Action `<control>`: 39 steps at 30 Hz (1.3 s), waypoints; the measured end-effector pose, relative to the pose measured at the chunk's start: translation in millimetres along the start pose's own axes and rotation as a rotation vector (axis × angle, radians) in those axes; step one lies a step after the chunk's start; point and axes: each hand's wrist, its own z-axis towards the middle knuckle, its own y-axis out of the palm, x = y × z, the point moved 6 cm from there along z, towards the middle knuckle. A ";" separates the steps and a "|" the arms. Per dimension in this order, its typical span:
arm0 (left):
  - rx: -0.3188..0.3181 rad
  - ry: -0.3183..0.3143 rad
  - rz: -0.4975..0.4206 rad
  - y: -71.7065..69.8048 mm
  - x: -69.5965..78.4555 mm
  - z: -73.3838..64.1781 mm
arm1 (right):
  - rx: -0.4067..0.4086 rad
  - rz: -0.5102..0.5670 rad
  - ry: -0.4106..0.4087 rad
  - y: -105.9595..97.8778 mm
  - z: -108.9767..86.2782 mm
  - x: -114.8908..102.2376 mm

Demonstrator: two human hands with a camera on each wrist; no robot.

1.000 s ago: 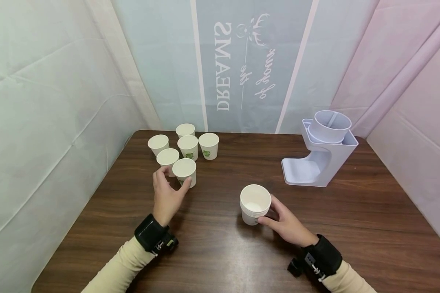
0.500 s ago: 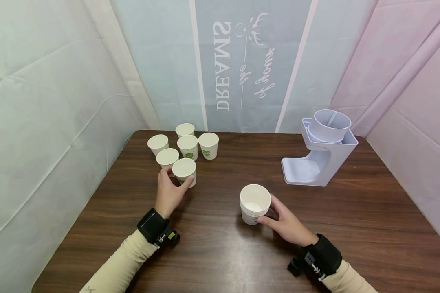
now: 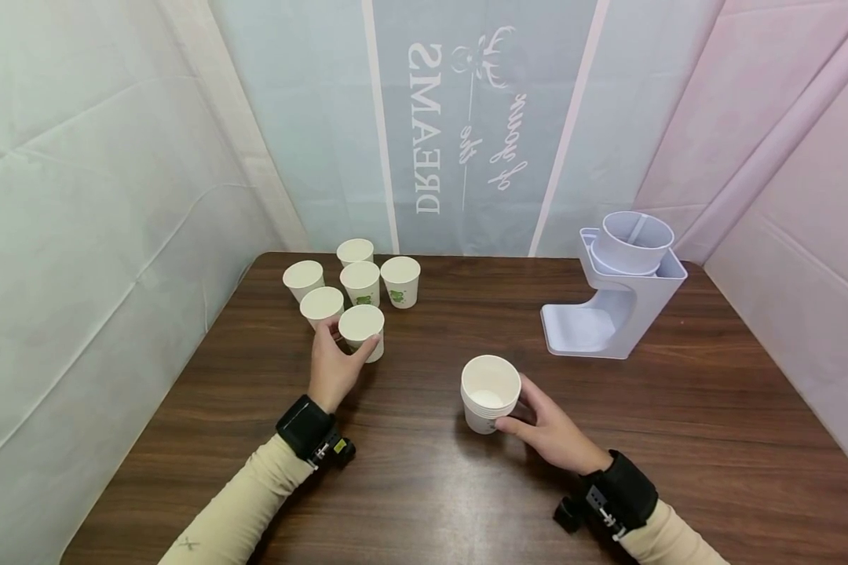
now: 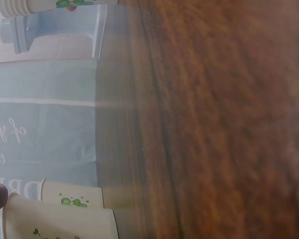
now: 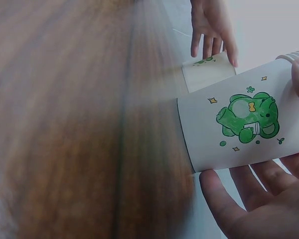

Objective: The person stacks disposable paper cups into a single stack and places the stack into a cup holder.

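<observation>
My left hand (image 3: pixel 334 370) pinches a white paper cup (image 3: pixel 363 323) between thumb and fingers, at the front of a group of cups. In the left wrist view that paper cup (image 4: pixel 60 219) shows a green print at the lower edge, with a fingertip at its rim. My right hand (image 3: pixel 561 439) grips a short stack of nested paper cups (image 3: pixel 491 384), upright near the middle of the table. A green bear is printed on the stack (image 5: pixel 244 119) in the right wrist view, with fingers underneath and the thumb near the rims. Most of the left hand is hidden from its own camera.
Several single paper cups (image 3: pixel 360 281) stand upright behind the left hand, near the table's back left corner. At the right rear of the dark wooden table (image 3: pixel 424 486) is a pale lilac stand (image 3: pixel 611 314) with a round cup (image 3: pixel 636 243) on top. Fabric walls surround the table.
My left hand has shifted slightly right with the paper cup, opening a small gap from the cup beside it. The right hand and its stack have stayed in place.
</observation>
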 end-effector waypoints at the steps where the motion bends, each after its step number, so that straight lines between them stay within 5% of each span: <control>1: -0.002 -0.007 -0.002 0.5 -0.3 0.3 | -0.001 0.001 -0.001 0.1 0.1 0.0; 31: -0.107 -0.044 -0.019 6.7 5.9 -4.5 | 0.002 0.002 0.001 0.9 -0.4 -1.2; 39: -0.126 0.003 -0.042 7.1 18.6 -9.2 | -0.002 0.004 -0.002 0.6 -0.1 -0.5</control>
